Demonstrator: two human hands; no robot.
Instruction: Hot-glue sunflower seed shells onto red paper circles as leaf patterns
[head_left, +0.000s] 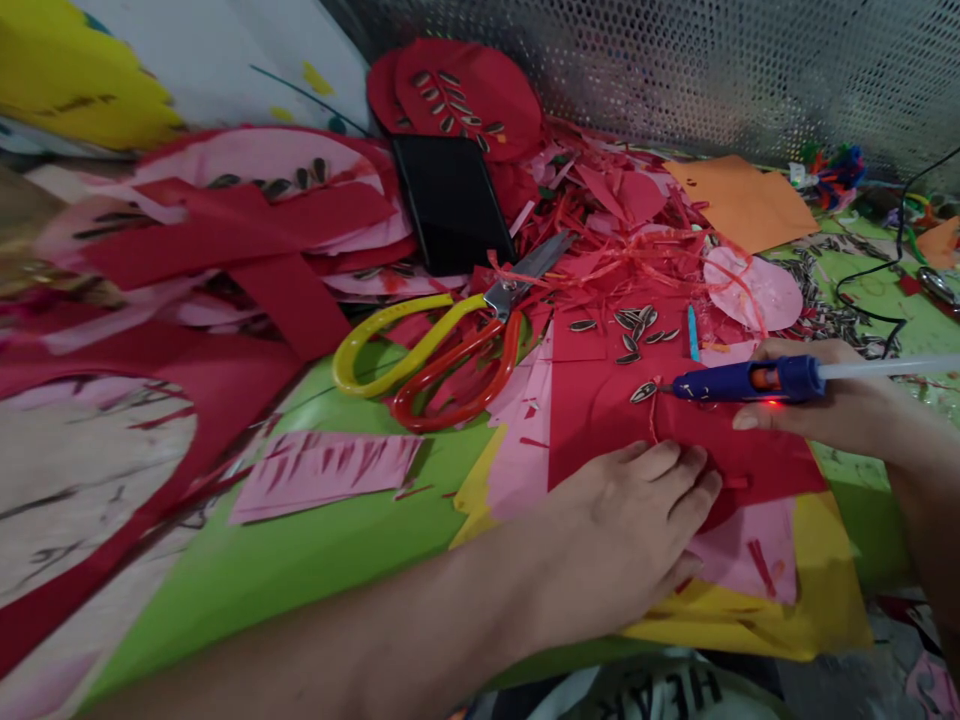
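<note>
My right hand [832, 400] holds a blue glue gun [720, 384] with a white glue stick in its back and a small red light. The nozzle tip is at a striped sunflower seed [643, 391] on the red paper [585, 430]. My left hand [637, 520] lies flat, palm down, on the lower part of that paper, its fingers slightly spread. A thin reddish strand runs from the seed toward its fingers. More seeds [636, 322] lie loose near the top of the red sheet. Pink and yellow paper shows underneath.
Scissors [491, 320] with yellow and red handles lie left of the red paper. Behind them are a black phone [452, 200] and red scraps [600, 220]. Orange paper [742, 200], a black cable [862, 290] and a seed pile [825, 310] are at the right.
</note>
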